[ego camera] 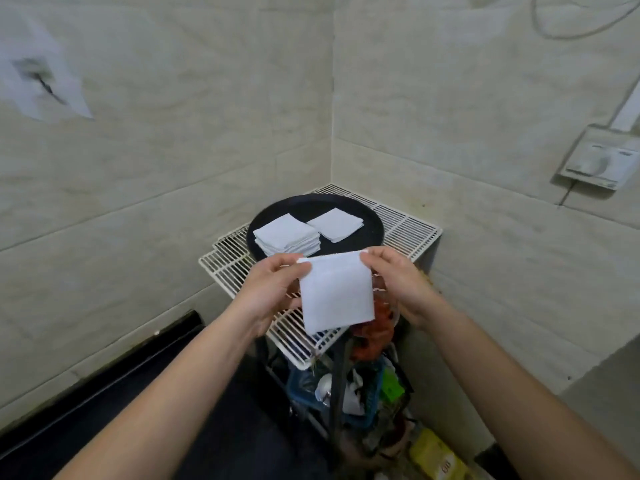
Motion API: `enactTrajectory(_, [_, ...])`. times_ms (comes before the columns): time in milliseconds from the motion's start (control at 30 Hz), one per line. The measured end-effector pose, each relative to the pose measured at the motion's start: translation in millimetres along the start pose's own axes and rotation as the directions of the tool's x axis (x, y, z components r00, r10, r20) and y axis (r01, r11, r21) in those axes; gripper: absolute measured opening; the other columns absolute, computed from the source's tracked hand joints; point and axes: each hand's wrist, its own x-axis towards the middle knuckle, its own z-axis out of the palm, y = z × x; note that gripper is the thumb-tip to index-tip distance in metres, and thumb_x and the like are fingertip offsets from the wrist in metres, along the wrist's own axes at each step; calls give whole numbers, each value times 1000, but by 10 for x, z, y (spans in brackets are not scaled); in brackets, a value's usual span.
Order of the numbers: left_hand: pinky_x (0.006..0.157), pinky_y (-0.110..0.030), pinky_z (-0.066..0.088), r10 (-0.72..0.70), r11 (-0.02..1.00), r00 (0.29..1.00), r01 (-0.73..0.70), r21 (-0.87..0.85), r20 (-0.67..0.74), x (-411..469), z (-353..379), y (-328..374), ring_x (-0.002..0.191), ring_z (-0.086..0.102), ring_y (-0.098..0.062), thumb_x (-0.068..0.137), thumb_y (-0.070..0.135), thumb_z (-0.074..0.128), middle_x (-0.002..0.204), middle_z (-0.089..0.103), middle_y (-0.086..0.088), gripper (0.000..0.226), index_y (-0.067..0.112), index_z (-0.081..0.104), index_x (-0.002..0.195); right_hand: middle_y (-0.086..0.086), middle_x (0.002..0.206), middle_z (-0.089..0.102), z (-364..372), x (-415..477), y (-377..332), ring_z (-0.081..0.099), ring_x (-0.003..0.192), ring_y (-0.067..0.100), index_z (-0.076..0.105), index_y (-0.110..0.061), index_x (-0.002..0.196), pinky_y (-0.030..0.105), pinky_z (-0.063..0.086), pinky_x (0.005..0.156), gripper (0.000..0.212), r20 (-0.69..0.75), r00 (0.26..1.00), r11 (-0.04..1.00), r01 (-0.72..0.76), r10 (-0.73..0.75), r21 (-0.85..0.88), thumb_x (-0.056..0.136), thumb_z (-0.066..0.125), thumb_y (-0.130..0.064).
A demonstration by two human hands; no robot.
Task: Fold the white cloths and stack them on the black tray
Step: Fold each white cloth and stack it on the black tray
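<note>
Two tiled walls meet in a corner at the upper centre of the frame, and below them a white wire rack [405, 233] carries the black tray [370, 216]. On that tray sit two piles of folded cloths: a tall stack [287, 233] at its left and a short stack [335, 224] just to the right, apart from the first. At the centre of the frame you hold a white cloth [335, 292] in the air in front of the tray, hanging as a smooth, near-square panel. Your left hand [273, 292] pinches its upper left corner, your right hand [398, 278] its upper right. You look to be mid-fold; how many layers it already has I cannot tell. Next, judge whether one more halving matches it to the piles, then set it squarely on one stack.
</note>
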Motion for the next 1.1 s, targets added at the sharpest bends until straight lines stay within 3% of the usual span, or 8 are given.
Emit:
enactTrajectory(133, [63, -33, 56, 43, 998, 992, -36, 60, -121, 690, 273, 187, 81, 72, -23, 87, 18, 72, 99, 74, -11, 15, 13, 68, 101, -1, 107, 68, -272, 938, -140, 66, 96, 18, 65, -26, 109, 37, 59, 82, 21, 54, 998, 996, 23, -18, -87, 97, 57, -42])
enactTrajectory(300, [62, -35, 60, -3, 993, 962, 34, 109, -272, 1494, 685, 431, 78, 71, -26, 89, 16, 67, 96, 71, -14, 12, 10, 65, 100, -1, 107, 71, -584, 1966, -367, 68, 101, 22, 66, -31, 103, 47, 59, 87, 17, 106, 994, 985, 43, -26, -165, 94, 59, -44])
enactTrajectory(467, [54, -31, 56, -58, 985, 912, 118, 124, -407, 2252, 869, 498, 74, 68, -26, 87, 9, 63, 95, 68, -17, 6, 9, 63, 93, 9, 107, 71, -696, 2790, -461, 69, 100, 26, 64, -23, 97, 51, 58, 88, 9, 189, 982, 983, 37, -2, -182, 99, 60, -31])
enactTrajectory(667, [50, -35, 58, -95, 939, 846, 251, 235, -525, 2733, 943, 462, 90, 66, -31, 90, 2, 57, 118, 55, -14, 27, 13, 50, 113, 7, 106, 72, -642, 3417, -323, 69, 99, 25, 67, -25, 95, 51, 60, 83, 8, 255, 965, 955, 12, 67, -297, 97, 61, -29])
enactTrajectory(767, [59, -45, 61, -118, 914, 827, 308, 265, -550, 2822, 928, 456, 92, 66, -37, 90, -2, 53, 112, 55, -16, 17, 14, 50, 95, 5, 106, 71, -583, 3587, -242, 68, 99, 24, 71, -17, 110, 47, 62, 79, 20, 271, 959, 945, 6, 88, -326, 96, 62, -29])
enactTrajectory(867, [70, -53, 61, -148, 889, 802, 365, 277, -579, 2905, 918, 432, 93, 66, -42, 90, -6, 49, 96, 55, -14, 25, 15, 44, 77, 3, 110, 69, -526, 3712, -185, 66, 100, 22, 69, -15, 118, 39, 61, 76, 28, 279, 956, 922, 28, 88, -386, 96, 63, -30])
enactTrajectory(967, [70, -52, 61, -159, 838, 793, 424, 345, -588, 2964, 887, 406, 89, 66, -40, 91, -2, 50, 91, 49, -8, 13, 11, 48, 90, 2, 111, 69, -465, 3772, -152, 65, 101, 21, 70, -15, 118, 37, 59, 79, 28, 292, 955, 882, 86, 60, -463, 97, 61, -31])
enactTrajectory(1100, [67, -48, 61, -142, 710, 794, 497, 499, -590, 3033, 881, 386, 84, 61, -33, 92, 3, 54, 99, 48, -8, 30, 8, 45, 120, 7, 104, 72, -432, 3800, -114, 66, 97, 24, 74, -10, 107, 40, 55, 89, 29, 319, 947, 789, 175, 28, -589, 97, 58, -31])
